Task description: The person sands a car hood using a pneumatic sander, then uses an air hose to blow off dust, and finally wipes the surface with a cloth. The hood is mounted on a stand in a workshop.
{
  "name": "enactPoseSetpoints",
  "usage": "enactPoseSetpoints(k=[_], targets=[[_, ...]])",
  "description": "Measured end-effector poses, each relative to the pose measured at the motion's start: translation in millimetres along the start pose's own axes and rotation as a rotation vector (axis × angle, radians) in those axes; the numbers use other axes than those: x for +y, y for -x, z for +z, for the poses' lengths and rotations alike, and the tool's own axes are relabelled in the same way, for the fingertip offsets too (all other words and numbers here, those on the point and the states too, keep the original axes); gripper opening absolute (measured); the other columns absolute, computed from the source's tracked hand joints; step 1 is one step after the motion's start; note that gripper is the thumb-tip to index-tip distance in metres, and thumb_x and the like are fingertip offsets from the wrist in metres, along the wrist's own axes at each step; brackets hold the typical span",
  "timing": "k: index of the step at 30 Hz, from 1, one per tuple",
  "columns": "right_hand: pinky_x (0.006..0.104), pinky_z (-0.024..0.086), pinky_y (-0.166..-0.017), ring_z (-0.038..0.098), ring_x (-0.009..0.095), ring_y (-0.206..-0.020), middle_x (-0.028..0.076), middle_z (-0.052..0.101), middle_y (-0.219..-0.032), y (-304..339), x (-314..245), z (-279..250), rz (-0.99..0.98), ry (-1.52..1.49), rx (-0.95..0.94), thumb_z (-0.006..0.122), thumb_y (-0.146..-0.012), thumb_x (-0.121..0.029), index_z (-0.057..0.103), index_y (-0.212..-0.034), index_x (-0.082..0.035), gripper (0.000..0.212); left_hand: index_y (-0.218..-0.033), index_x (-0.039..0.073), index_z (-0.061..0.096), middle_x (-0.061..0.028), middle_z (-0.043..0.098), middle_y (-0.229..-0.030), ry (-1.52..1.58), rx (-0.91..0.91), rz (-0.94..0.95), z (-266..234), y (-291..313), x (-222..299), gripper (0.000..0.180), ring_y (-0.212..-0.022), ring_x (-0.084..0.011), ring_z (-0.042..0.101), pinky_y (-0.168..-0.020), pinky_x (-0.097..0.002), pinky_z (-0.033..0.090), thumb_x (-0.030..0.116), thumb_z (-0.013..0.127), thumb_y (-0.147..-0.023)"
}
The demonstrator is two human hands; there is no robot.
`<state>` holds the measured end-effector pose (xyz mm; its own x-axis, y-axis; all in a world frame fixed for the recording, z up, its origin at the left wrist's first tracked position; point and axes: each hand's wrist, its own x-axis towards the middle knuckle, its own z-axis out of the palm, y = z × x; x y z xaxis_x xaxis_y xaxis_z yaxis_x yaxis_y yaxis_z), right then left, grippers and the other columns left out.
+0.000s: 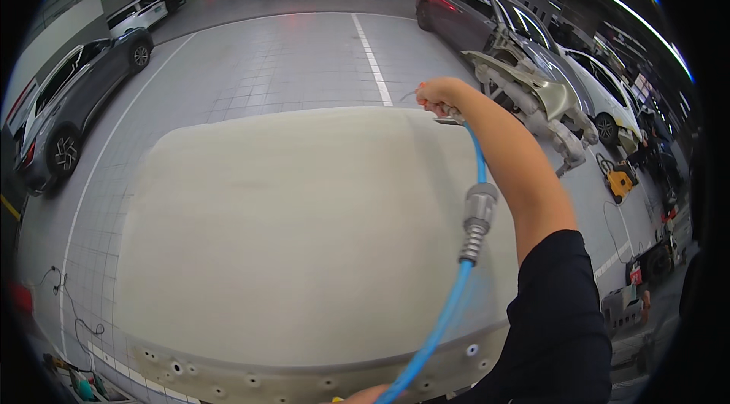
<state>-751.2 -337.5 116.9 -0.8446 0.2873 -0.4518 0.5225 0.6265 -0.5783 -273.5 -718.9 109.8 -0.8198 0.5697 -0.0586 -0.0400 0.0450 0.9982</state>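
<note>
A large pale beige car body panel [304,236] lies in front of me, with a row of holes along its near edge. My right hand [439,97] is stretched over the panel's far right edge, its fingers closed round an air blow gun. The gun's body is mostly hidden; a thin nozzle [409,93] points left from the fist. A blue air hose [441,320] with a grey coupler [479,214] runs from that hand back toward me across the panel. Only a sliver of my left hand [366,395] shows at the bottom edge, beside the hose, its fingers hidden.
A dark car [84,100] stands on the left and a grey car [471,12] on the right. Near the right side are stripped body parts [536,96] on a stand and a yellow machine [617,179]. Loose cables [74,309] lie on the tiled floor at left.
</note>
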Motion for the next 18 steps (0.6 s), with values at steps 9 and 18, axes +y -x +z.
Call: enactPoseSetpoints(k=[9, 18], targets=[[0.0375, 0.035, -0.04, 0.043, 0.023, -0.044, 0.013, 0.055, -0.059, -148, -186, 178, -0.041, 0.291, -0.034, 0.05, -0.092, -0.008, 0.052, -0.068, -0.004, 0.024, -0.138, -0.001, 0.053, -0.0097, 0.064, -0.096, 0.088, 0.124, 0.08, -140, 121, -11, 0.039, -0.08, -0.0162, 0.059, -0.077, -0.0289, 0.049, 0.008, 0.052, -0.1], [0.037, 0.036, -0.041, 0.045, 0.017, -0.046, 0.005, 0.049, -0.059, 92, -336, 415, -0.511, 0.077, -0.507, 0.048, -0.085, -0.01, 0.053, -0.079, -0.009, 0.008, -0.14, 0.002, 0.051, -0.0203, 0.066, -0.12, -0.011, 0.051, -0.018, -212, 196, -16, 0.041, -0.107, -0.0322, 0.067, -0.09, -0.0346, 0.05, 0.015, 0.054, -0.101]])
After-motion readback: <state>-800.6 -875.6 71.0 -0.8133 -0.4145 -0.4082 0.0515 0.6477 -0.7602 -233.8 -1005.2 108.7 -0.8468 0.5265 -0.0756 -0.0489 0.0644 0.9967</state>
